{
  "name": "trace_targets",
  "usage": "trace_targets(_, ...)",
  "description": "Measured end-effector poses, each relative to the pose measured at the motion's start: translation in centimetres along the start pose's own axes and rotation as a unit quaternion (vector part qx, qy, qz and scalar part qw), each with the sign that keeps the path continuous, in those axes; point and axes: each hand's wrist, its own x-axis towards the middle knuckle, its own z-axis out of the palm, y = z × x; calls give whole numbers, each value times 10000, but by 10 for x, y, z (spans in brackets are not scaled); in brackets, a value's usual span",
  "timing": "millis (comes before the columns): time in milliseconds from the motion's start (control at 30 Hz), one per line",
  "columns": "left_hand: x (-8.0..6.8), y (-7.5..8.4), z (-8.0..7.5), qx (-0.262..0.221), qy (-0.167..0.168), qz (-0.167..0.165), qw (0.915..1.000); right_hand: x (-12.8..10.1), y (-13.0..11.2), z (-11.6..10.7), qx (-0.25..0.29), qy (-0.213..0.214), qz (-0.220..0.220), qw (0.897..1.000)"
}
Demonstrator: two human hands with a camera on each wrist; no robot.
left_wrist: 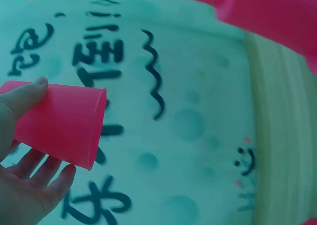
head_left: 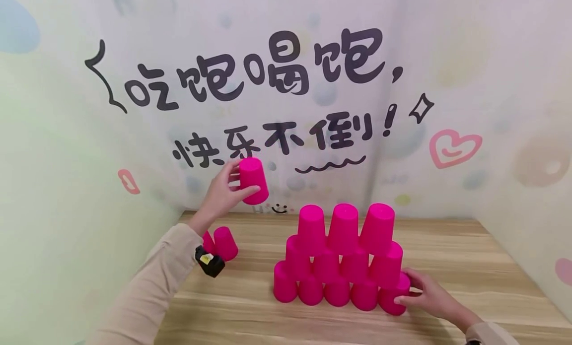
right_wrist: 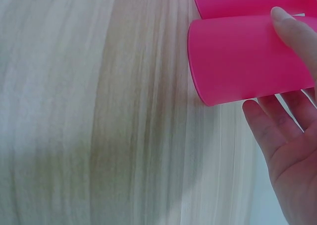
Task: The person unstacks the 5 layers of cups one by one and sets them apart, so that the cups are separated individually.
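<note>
My left hand [head_left: 245, 178] is raised above the table's back left and grips an upside-down pink cup [head_left: 253, 181] between thumb and fingers. The left wrist view shows that cup [left_wrist: 59, 123] in the hand [left_wrist: 34, 136], with the wall lettering behind. A pyramid of pink cups [head_left: 341, 258] stands mid-table, three rows high. My right hand [head_left: 404, 288] holds the bottom-right cup [head_left: 393, 301] of the pyramid, thumb on one side and fingers on the other. In the right wrist view that hand [right_wrist: 277, 76] holds this cup [right_wrist: 237, 61] against the wood.
Two more pink cups [head_left: 222, 243] stand upside down at the back left, behind my left wrist. The wooden table [head_left: 447, 255] is boxed in by pastel walls at the left, back and right. A black wrist camera [head_left: 210, 261] sits on my left sleeve.
</note>
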Motion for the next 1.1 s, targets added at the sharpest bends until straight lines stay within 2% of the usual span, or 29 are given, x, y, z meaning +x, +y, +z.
trace_targets(100, -7, -28, 5, -28, 48, -163, 9999, 0, 0, 0, 47, -35, 58, 10000)
trace_targets(133, -8, -42, 7, -41, 78, -210, 9997, 0, -1, 0, 60, -40, 67, 10000)
trace_targets(167, -9, -57, 10, -78, 121, -282, 9995, 0, -1, 0, 51, -35, 65, 10000)
trace_targets(333, -23, -108, 31, -186, 331, -631, 9973, 0, -2, -1, -20, -5, 74, 10000)
trace_targets(433, -33, -134, 44, -233, 587, -805, 9948, 0, -3, -1, -40, 2, 104, 9999)
trace_targets(533, -40, -155, 57, -118, 864, -778, 9931, 0, -4, 0, -16, 5, 150, 9999)
trace_targets(667, -47, -173, 74, 98, 1073, -731, 9915, -1, -4, -1, -20, 25, 108, 9999)
trace_targets(767, -53, -180, 83, 173, 1213, -893, 9884, -1, -3, -1, -16, 30, 105, 9999)
trace_targets(933, -59, -190, 92, 244, 1393, -1258, 9819, -1, -2, 0, -9, 31, 69, 10000)
trace_targets(1100, -59, -195, 97, 366, 1426, -1311, 9804, 0, -1, 1, -42, 49, 76, 10000)
